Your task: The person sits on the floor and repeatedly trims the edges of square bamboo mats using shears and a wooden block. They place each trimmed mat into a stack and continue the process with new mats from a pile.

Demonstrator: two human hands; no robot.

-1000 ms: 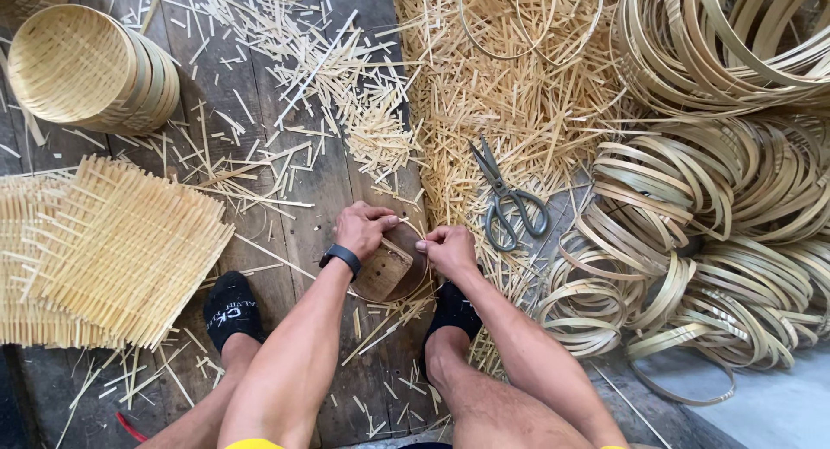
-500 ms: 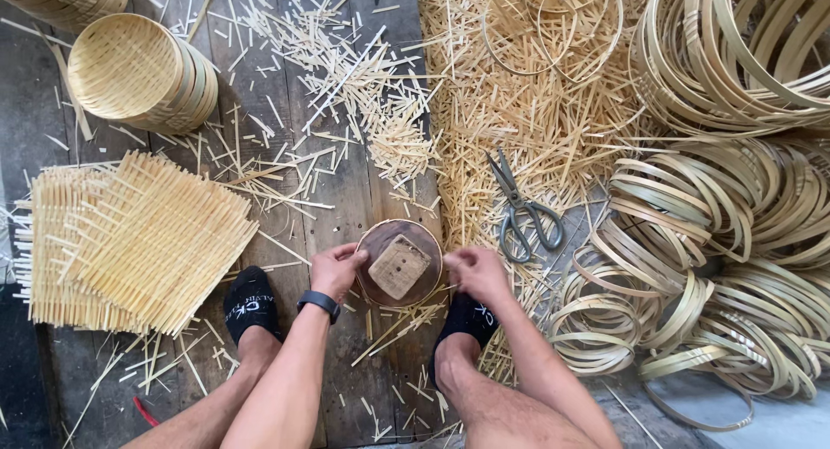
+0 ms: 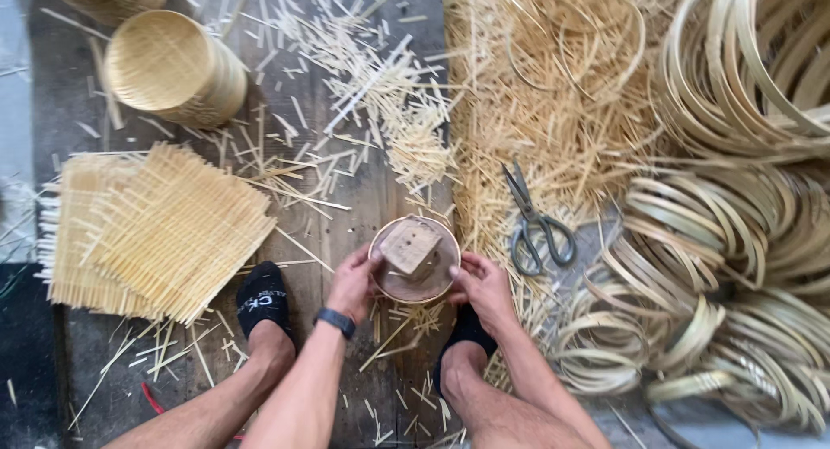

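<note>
I see left hand (image 3: 353, 283) and right hand (image 3: 482, 286) gripping round bamboo-rimmed form (image 3: 413, 259), square wood block (image 3: 410, 245) on top.

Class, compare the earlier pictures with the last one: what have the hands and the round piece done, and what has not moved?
The left hand and right hand have parted to opposite sides of the round wooden form, which now faces up showing its square block; earlier the hands were bunched over it. The scissors, woven mats and bamboo hoops lie unchanged.
</note>
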